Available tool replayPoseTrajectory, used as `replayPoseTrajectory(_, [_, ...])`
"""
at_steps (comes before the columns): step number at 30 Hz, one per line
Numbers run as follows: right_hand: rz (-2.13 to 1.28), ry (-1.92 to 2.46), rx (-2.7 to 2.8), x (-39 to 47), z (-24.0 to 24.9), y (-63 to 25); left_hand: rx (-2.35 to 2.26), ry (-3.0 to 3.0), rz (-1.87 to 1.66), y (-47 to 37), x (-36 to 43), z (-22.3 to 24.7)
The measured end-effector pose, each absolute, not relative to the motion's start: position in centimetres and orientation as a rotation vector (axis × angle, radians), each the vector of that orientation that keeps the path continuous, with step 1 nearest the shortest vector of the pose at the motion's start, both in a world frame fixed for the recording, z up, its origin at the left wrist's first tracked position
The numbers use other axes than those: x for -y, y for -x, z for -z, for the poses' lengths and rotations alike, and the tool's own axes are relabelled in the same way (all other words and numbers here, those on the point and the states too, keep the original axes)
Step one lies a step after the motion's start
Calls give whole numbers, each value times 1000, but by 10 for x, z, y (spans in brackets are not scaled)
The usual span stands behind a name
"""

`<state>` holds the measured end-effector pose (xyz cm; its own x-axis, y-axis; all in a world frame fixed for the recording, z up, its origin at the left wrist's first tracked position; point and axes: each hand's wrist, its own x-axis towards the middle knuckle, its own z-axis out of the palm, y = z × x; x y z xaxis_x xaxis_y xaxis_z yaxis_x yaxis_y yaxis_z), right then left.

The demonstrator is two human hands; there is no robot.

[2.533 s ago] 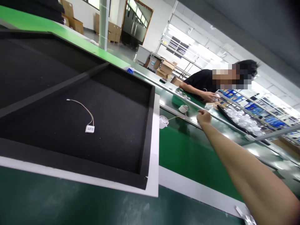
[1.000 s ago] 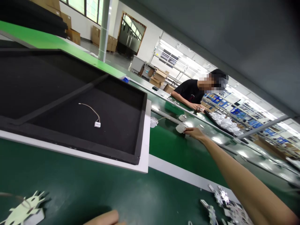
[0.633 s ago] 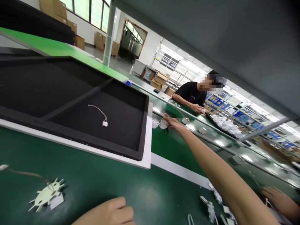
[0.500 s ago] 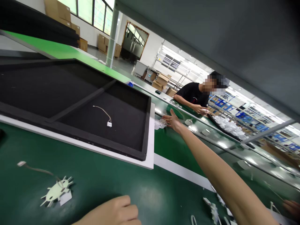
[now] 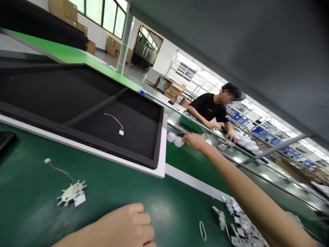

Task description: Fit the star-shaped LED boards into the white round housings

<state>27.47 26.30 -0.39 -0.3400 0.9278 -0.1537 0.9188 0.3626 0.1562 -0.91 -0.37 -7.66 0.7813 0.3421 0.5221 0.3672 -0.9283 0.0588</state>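
My right hand (image 5: pixel 194 141) stretches out over the far strip of the bench, fingers pinched on the edge of a translucent round plastic piece (image 5: pixel 179 142). A similar round piece (image 5: pixel 171 136) lies just left of it. My left hand (image 5: pixel 131 223) rests on the green tabletop with its fingers curled in; whatever it may hold is hidden. To its left lies a pale, spiky-edged flat part (image 5: pixel 70 193) with a cable and a small white connector (image 5: pixel 47 160). Several white parts with cables (image 5: pixel 243 219) are piled under my right forearm, near a thin white loop (image 5: pixel 203 230).
A black foam tray (image 5: pixel 113 151) on a white board holds one small cabled part (image 5: pixel 121 132). A dark object (image 5: pixel 7 140) sits at the left edge. Across the line, a co-worker (image 5: pixel 209 108) leans over a heap of white pieces (image 5: pixel 246 141). A grey shelf (image 5: pixel 231 37) overhangs.
My right hand has gone from spread fingers to a pinch on a round plastic piece. The view has shifted slightly, showing more of the pile. The co-worker's hands have moved down and apart.
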Motion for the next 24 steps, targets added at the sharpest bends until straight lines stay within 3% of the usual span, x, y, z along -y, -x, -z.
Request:
replayPoseTrajectory(11, [-246,-1609,-2486,-143,-41,-266,741,2997,868,10,5,63])
replayPoseTrajectory(17, [92,-1508,-3019,-42,-16,-232,1119,2973,1111,11,5,58])
replayPoseTrajectory(24, [432,-1518,-3083,9,10,-211,1142,3163,883,12,2,63])
